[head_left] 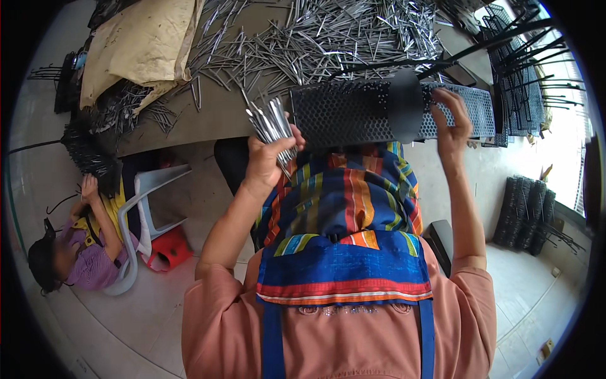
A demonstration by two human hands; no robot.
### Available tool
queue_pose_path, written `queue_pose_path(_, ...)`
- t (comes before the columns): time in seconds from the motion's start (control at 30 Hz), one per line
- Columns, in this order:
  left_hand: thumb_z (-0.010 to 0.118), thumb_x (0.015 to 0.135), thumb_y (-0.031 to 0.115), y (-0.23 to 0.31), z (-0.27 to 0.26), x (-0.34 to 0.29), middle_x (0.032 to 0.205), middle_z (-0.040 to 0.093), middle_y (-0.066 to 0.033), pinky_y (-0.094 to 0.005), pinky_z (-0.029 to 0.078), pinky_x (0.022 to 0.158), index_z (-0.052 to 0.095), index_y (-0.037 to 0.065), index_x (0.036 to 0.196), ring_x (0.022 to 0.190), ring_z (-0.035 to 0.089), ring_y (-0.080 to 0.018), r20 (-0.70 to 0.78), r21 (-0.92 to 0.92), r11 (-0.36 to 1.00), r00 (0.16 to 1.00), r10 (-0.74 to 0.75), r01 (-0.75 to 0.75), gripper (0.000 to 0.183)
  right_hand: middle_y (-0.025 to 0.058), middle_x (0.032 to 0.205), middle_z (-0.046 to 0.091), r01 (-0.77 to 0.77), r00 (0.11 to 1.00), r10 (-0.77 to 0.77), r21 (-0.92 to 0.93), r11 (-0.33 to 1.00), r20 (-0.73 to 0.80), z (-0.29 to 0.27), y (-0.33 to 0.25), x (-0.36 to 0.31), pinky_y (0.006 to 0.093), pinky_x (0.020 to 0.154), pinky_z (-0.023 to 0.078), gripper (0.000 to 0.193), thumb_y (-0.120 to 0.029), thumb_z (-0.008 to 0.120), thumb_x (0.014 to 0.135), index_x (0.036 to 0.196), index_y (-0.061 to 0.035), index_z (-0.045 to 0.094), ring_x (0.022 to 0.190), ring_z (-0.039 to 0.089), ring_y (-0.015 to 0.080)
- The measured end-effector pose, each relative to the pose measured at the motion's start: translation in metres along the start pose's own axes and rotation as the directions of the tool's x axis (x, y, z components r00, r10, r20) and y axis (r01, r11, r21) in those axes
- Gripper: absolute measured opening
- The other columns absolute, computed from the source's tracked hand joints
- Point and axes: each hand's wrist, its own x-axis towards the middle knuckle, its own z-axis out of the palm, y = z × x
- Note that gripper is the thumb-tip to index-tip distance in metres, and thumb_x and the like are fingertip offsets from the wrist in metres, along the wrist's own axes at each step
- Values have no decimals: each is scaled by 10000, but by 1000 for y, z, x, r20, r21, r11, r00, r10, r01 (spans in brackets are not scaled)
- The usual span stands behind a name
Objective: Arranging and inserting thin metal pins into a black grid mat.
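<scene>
Left hand (268, 156) closed around bundle of thin metal rods (273, 123), tips fanning upward, just left of perforated black panel (344, 112). Right hand (453, 123) open-fingered, gripping far right end of panel, fingers over its mesh. Panel lies at near edge of surface (214, 117), above striped apron (344, 215). Loose rod heap (328, 38) spread across surface behind. Second person (82, 246) seated at left by white plastic chair (148, 196).

This is a small workshop: many loose metal rods (328, 38) cover the surface (221, 114), and black wire racks (527, 63) stand near the window.
</scene>
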Motion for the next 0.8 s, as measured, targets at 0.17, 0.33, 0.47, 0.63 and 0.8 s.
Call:
queue_pose_path(0.17,664,714,-85,-30,37,-44,918,666,-116,-352,567,712,548,23,1222,776,668,-210,293,5,967,924,-245,254,533,197,1300,564,-45,838,-215,455,889,502,110,-81,7,385,1026,419,514,-280,593,896,1311,18,541,1214,549,321)
queue_pose_path(0.33,672,699,-56,-32,29,-59,878,659,-124,-371,567,717,561,15,1157,763,663,-235,240,73,932,901,-362,355,477,176,1151,664,-447,396,-289,458,769,872,142,-79,-36,381,1008,444,500,-325,533,971,1312,41,540,1130,605,261)
queue_pose_path(0.47,664,726,-70,-34,23,-49,875,666,-99,-341,574,656,597,13,1106,723,663,-203,122,23,960,952,-280,279,394,56,907,684,-794,602,201,552,256,772,133,-73,-35,256,678,512,291,-250,589,956,1102,-15,677,896,639,113)
queue_pose_path(0.63,640,732,-102,-39,26,-30,902,685,-65,-317,569,619,630,28,1083,708,661,-173,50,104,968,971,-235,229,374,24,662,627,-805,540,235,415,424,808,132,-62,-44,239,528,471,96,-90,692,862,847,2,668,547,564,84)
queue_pose_path(0.8,637,720,-122,-44,33,-26,919,690,-64,-312,581,624,621,32,1094,769,685,-179,-24,54,966,968,-250,251,405,14,678,657,-822,554,315,447,352,771,139,-50,-48,208,514,417,81,-52,712,834,780,-39,653,552,593,73)
